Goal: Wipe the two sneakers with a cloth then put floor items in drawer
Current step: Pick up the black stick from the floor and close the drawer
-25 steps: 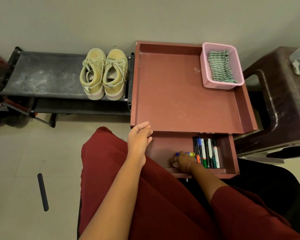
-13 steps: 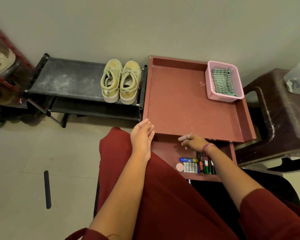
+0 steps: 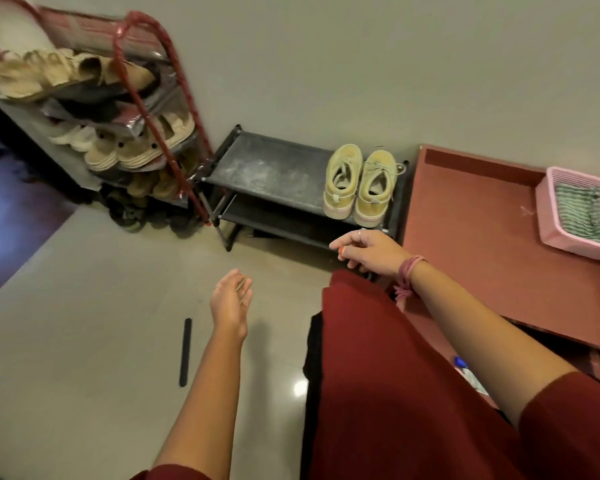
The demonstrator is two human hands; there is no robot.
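Two yellow sneakers [image 3: 359, 185] stand side by side on the right end of a low black shoe rack [image 3: 267, 168]. A green striped cloth [image 3: 581, 213] lies in a pink basket [image 3: 553, 233] on the reddish-brown table [image 3: 475, 230]. A thin black stick [image 3: 185, 351] lies on the tiled floor. My left hand [image 3: 231, 301] hangs open above the floor, just right of the stick. My right hand [image 3: 369, 249] hovers empty with loosely curled fingers in front of the rack. The open drawer [image 3: 465, 370] shows only partly behind my right arm, with a blue-capped item inside.
A tall red-framed shoe rack [image 3: 125, 133] crowded with several shoes stands at the left against the wall. More shoes lie on the floor beneath it. My red-clothed lap fills the lower middle.
The view has swung left toward the floor. My right hand left the drawer and moved left in front of the shoe rack. My left hand moved from the table edge down toward the black stick.
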